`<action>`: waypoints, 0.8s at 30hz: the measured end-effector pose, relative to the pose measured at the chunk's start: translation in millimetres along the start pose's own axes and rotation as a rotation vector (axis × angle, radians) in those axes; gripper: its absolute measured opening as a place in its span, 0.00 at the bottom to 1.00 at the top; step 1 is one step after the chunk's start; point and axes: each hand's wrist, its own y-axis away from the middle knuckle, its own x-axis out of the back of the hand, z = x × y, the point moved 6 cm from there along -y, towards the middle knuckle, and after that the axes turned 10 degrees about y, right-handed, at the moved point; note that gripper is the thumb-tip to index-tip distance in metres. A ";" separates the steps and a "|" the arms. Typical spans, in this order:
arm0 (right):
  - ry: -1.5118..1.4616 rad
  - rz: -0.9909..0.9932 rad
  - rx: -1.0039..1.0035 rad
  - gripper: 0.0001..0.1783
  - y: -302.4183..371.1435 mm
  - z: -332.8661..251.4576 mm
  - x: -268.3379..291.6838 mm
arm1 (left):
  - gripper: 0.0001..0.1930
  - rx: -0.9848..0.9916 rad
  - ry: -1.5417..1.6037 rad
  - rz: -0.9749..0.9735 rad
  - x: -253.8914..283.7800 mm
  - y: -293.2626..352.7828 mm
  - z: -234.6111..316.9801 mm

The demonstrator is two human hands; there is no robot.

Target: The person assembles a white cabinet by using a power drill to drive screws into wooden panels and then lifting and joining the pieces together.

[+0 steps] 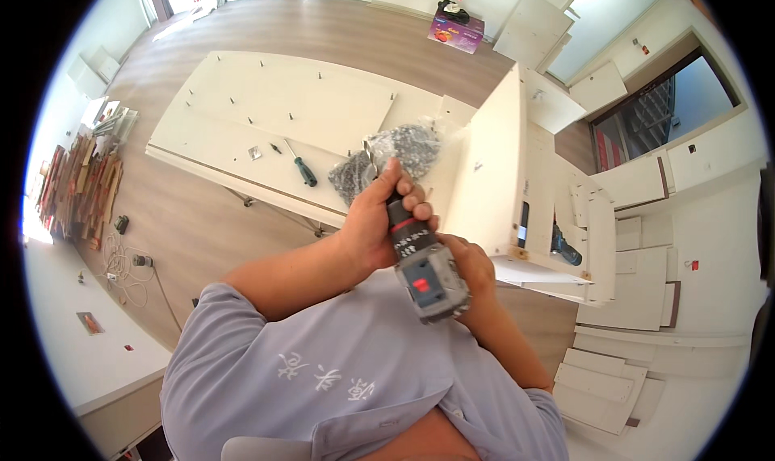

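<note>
A cordless drill (416,247) with a dark body and a red ring is held in front of my chest, its bit pointing away from me. My left hand (375,223) is closed round the front of the drill at the chuck. Behind the drill's body, my right hand (475,269) grips it, with most of the fingers hidden. Just beyond the bit, clear plastic bags of small metal hardware (412,144) lie on a white panel (266,90). A green-handled screwdriver (305,173) rests to their left, beside a small dark bit (275,148).
Several upright metal pegs (291,116) stand in the panel. At right, an upright white cabinet part (492,162) adjoins it; a second power tool (567,247) and a phone (524,223) lie there. Wood strips (81,182) and a cable (125,277) lie left; a purple box (456,33) stands far back.
</note>
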 end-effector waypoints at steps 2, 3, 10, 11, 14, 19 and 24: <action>0.053 -0.040 0.008 0.34 -12.6 -2.0 -43.8 | 0.21 -0.020 0.036 0.189 32.6 2.6 34.4; 0.046 -0.076 -0.025 0.34 -17.0 -2.0 -65.8 | 0.21 -0.032 0.052 0.288 49.6 5.2 50.9; 0.173 -0.176 -0.034 0.32 -31.3 -8.2 -155.3 | 0.21 0.027 0.009 0.558 139.7 22.8 125.6; 0.201 -0.195 -0.021 0.33 -29.7 -6.8 -159.7 | 0.20 -0.034 -0.009 0.586 149.6 22.0 133.7; 0.192 -0.276 -0.143 0.34 -11.6 8.1 -166.4 | 0.19 -0.252 -0.050 0.671 205.2 13.4 174.1; 0.153 -0.284 -0.494 0.30 41.8 28.9 -163.6 | 0.15 -0.491 -0.708 1.073 337.6 45.9 382.3; 0.046 -0.219 -0.883 0.26 126.3 54.2 -155.4 | 0.17 -0.463 -1.129 1.257 372.3 55.6 483.8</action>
